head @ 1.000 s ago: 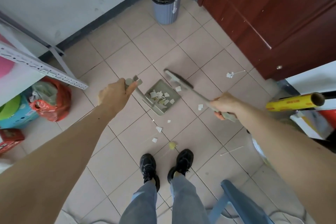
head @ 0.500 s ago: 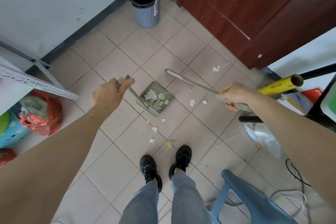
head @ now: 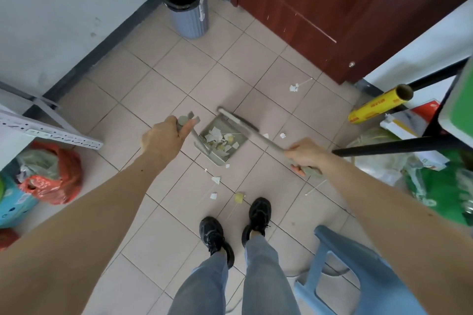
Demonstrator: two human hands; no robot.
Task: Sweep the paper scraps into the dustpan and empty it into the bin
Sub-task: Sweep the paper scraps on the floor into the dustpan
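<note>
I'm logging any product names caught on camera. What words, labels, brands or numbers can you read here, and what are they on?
No text here can be read for certain.
Yellow roll: dark lettering along its side and a red patch at its end, too blurred to read.
Bin: a white label strip on its side, too small to read.
Green bag: white marks, blurred.
Red-and-white packet: print unreadable.

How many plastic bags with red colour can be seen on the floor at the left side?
1: a red plastic bag lies under the grey metal shelf bracket, beside a blue container. A red thing at the left edge is cut off; unclear.
</note>
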